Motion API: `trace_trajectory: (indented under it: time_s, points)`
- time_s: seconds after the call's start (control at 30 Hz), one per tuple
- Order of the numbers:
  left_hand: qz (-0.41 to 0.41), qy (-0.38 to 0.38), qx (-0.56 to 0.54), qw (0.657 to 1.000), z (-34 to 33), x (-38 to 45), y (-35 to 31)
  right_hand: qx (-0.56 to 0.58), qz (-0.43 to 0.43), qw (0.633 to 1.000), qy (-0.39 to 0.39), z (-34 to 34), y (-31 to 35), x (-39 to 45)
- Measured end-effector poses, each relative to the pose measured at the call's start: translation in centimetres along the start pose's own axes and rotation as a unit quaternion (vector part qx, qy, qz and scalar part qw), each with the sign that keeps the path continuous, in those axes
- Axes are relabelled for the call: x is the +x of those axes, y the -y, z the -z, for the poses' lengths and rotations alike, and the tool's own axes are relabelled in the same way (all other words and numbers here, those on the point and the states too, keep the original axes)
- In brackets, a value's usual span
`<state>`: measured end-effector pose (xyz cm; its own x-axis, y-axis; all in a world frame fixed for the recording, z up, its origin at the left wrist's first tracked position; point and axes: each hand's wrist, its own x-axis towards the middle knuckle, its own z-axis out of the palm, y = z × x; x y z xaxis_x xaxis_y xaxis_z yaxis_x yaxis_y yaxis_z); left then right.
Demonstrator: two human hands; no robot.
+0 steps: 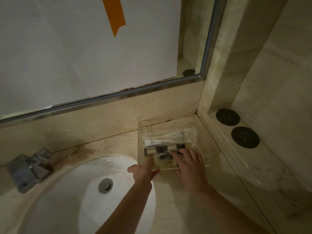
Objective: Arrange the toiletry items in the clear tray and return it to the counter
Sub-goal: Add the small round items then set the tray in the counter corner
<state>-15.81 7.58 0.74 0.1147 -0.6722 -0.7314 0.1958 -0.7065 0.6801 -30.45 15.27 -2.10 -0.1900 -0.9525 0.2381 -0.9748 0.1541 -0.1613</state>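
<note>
Now clear tray (202, 132) on counter (118, 142); left hand (145, 171) grips near edge, right hand (189, 164) fingers flat inside.

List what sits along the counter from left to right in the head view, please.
faucet → sink drain → left hand → right hand at the clear tray → two black discs on the ledge.

Single head view: I look steeply down at counter (118, 141) corner, mirror (84, 48) upper left, hands close at lower centre.
</note>
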Motion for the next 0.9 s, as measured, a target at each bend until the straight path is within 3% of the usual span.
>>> trace_trajectory:
  time_s: [0.63, 0.9]
  points:
    - [0.025, 0.029, -0.023, 0.999, -0.9, 0.9, -2.1, -0.018, -0.024, 0.999, -0.044, -0.7, 0.3, 2.8]
    - [0.006, 0.039, 0.086, 0.996, -1.9, 0.8, -1.3, -0.032, -0.053, 0.998, -0.034, -0.3, -0.6, 2.7]
